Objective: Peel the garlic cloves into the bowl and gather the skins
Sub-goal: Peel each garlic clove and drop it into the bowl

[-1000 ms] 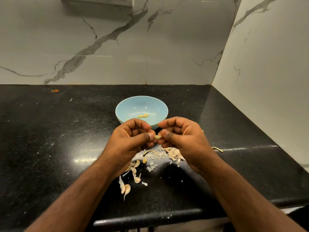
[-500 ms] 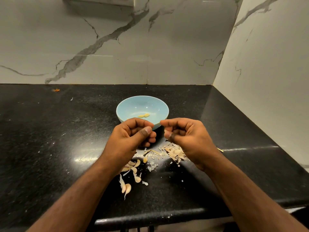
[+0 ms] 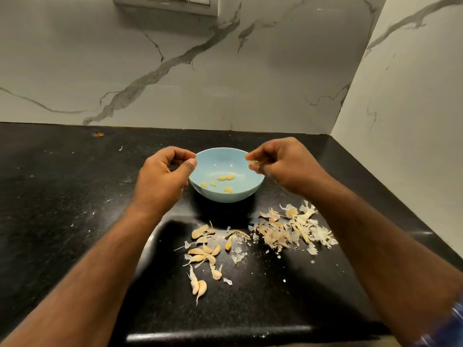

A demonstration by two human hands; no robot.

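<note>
The right hand (image 3: 285, 166) pinches a small pale piece (image 3: 251, 162) between thumb and curled fingertips, over the right rim of the light blue bowl (image 3: 246, 190); whether that piece is a clove or a scrap of skin cannot be told. The left hand (image 3: 162, 176) has its fingers curled with the thumb tip close to the forefinger at the bowl's left rim; whether anything sits between them cannot be told. Inside the bowl lie several peeled cloves (image 3: 225, 177), yellowish, scattered near its bottom. The bowl stands on the black countertop (image 3: 62, 196), roughly midway along it and nearer the back wall than the front edge. Between the bowl and the front edge, unpeeled cloves (image 3: 204, 254) lie loosely spread, the nearest ones closest to that edge. To their right, toward the counter's right edge and partly under the right forearm, a heap of papery skins (image 3: 293, 232) is piled up, with small flakes strewn around it. White marble walls with grey veins meet in the back right corner, and a switch plate (image 3: 165, 3) hangs at the top of the back wall.
</note>
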